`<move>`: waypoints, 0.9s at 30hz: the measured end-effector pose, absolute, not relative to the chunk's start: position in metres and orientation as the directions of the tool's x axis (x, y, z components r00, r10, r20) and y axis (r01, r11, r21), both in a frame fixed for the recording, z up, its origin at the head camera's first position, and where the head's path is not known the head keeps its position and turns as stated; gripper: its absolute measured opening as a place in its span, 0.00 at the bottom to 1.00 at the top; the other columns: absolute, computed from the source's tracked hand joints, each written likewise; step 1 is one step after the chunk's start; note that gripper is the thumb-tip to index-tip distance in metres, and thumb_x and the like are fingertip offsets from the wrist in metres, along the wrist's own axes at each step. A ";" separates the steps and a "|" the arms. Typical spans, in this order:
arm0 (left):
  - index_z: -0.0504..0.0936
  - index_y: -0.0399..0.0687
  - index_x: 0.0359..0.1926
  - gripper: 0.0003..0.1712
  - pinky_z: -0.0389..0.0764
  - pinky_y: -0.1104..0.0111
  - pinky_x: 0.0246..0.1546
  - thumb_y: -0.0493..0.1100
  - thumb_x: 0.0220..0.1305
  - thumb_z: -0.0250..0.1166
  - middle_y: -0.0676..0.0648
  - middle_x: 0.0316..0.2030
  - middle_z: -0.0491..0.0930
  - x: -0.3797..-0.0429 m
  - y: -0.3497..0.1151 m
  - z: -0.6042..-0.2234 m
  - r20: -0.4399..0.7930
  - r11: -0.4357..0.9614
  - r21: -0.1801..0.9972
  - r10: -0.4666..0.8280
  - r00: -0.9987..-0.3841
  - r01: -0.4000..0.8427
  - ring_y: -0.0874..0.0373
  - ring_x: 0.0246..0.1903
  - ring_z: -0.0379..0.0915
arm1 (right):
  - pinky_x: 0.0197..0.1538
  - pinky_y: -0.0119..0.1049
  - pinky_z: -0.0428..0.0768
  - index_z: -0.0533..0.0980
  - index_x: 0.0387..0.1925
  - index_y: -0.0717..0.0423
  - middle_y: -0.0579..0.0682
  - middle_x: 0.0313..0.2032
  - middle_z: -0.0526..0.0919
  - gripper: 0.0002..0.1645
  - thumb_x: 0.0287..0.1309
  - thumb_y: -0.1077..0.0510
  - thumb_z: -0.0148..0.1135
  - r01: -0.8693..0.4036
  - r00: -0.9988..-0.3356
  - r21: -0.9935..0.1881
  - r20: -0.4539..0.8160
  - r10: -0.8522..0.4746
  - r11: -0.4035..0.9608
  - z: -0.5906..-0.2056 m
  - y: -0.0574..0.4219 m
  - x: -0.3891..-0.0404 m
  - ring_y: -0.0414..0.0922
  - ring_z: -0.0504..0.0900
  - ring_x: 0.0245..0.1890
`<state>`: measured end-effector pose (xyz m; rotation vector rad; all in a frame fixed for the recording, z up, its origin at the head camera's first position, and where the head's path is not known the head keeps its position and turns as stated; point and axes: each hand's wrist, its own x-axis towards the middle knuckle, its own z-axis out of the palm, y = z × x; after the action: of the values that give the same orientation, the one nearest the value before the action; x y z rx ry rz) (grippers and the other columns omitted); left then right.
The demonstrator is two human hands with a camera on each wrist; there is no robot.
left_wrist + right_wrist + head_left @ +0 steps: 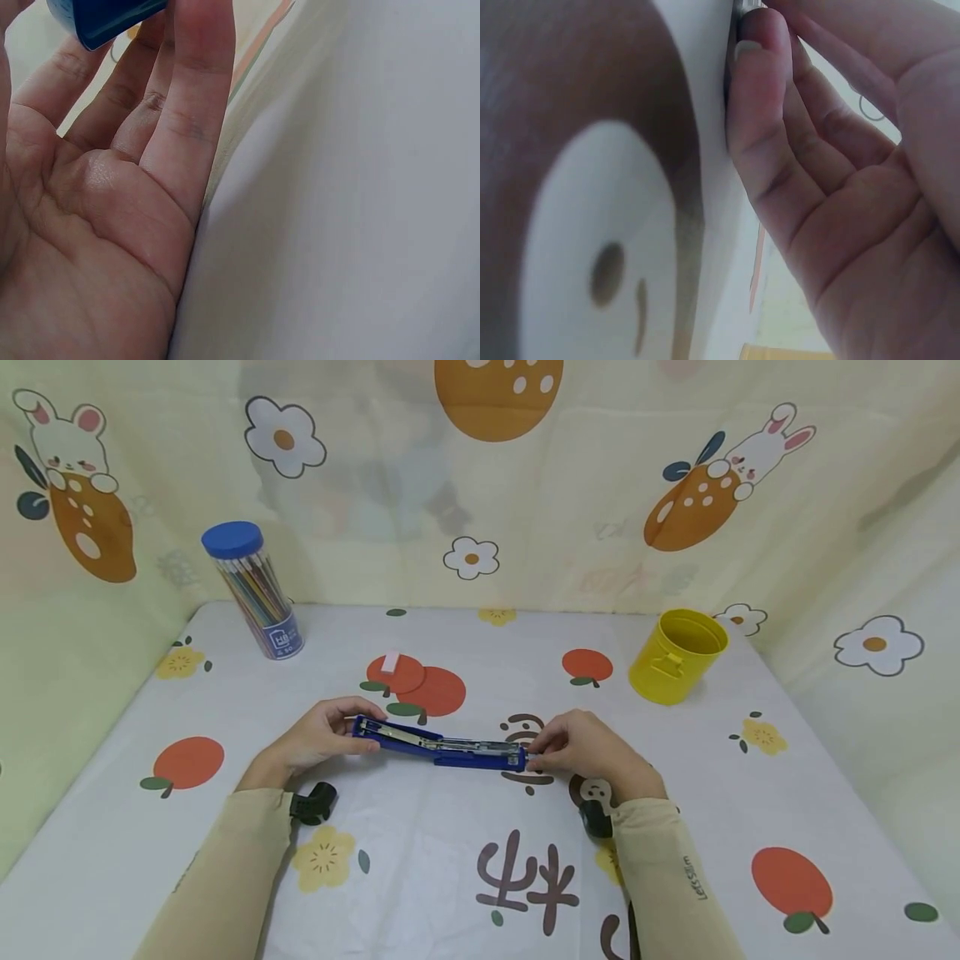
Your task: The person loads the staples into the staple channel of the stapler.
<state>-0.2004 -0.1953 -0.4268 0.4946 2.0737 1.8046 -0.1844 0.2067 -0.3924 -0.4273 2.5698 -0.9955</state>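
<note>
A blue stapler (480, 754) lies opened out nearly flat across the middle of the table in the head view, its metal inner rails facing up. My left hand (322, 737) grips its left end between thumb and fingers; a blue corner of the stapler (112, 22) shows at the top of the left wrist view. At the other end, my right hand (588, 752) pinches the stapler's right tip with thumb and fingers. A small silvery bit (748, 6) shows at those fingertips in the right wrist view, too little of it to identify.
A clear tube of pencils with a blue lid (258, 597) stands at the back left. Toward the back right is a yellow bucket-like cup (660, 672). A small pale pink-and-white block (390, 662) lies beyond the left hand. Printed cloth covers the table and surrounding walls.
</note>
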 end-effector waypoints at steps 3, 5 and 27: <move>0.78 0.34 0.56 0.27 0.80 0.67 0.51 0.31 0.54 0.75 0.33 0.59 0.74 -0.201 -0.195 -0.428 -0.037 0.134 0.991 0.475 -0.879 0.031 0.46 0.49 0.76 | 0.38 0.39 0.78 0.87 0.35 0.51 0.45 0.28 0.83 0.07 0.54 0.56 0.77 -0.150 -0.892 -0.690 -0.215 -0.398 0.708 -0.393 0.207 -0.185 0.45 0.77 0.31; 0.78 0.34 0.56 0.27 0.80 0.67 0.51 0.31 0.55 0.75 0.33 0.59 0.74 -0.201 -0.195 -0.428 -0.042 0.137 0.990 0.475 -0.879 0.027 0.45 0.50 0.76 | 0.38 0.39 0.77 0.87 0.35 0.51 0.45 0.28 0.83 0.07 0.55 0.55 0.77 -0.152 -0.891 -0.688 -0.216 -0.399 0.710 -0.393 0.208 -0.185 0.45 0.77 0.32; 0.77 0.33 0.56 0.28 0.80 0.66 0.52 0.31 0.55 0.75 0.32 0.60 0.74 -0.200 -0.195 -0.426 -0.050 0.135 0.991 0.475 -0.879 0.016 0.46 0.50 0.77 | 0.48 0.41 0.80 0.83 0.42 0.49 0.43 0.34 0.83 0.11 0.60 0.51 0.73 -0.197 -0.895 -0.690 -0.163 -0.414 0.697 -0.374 0.195 -0.180 0.46 0.79 0.39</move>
<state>-0.2000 -0.1954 -0.4259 0.4741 2.0663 1.7969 -0.1803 0.1953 -0.3741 -0.4825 2.6019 -1.0059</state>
